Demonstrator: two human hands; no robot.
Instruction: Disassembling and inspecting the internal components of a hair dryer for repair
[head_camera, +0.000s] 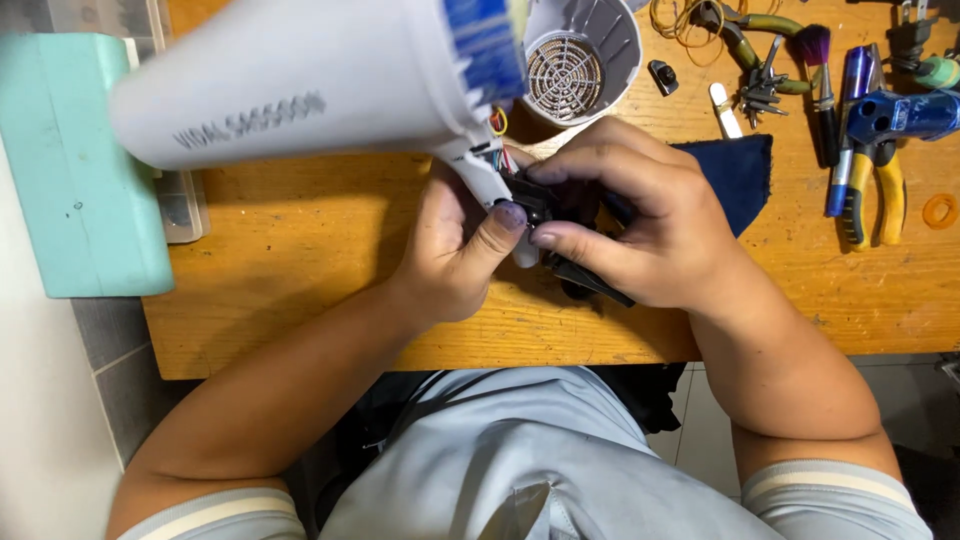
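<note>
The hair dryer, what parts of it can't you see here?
Head view:
- Hair dryer: its barrel is blurred, and the top edge cuts it off.
- Black part at the handle: mostly covered by the left hand and right hand.
- Coloured wires: too small to follow.
- Dark blue cloth: partly hidden behind the right hand.

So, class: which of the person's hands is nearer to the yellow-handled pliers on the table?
Right. The right hand works at the hair dryer and lies closer to the pliers; the left hand sits beyond it, farther away.
</note>
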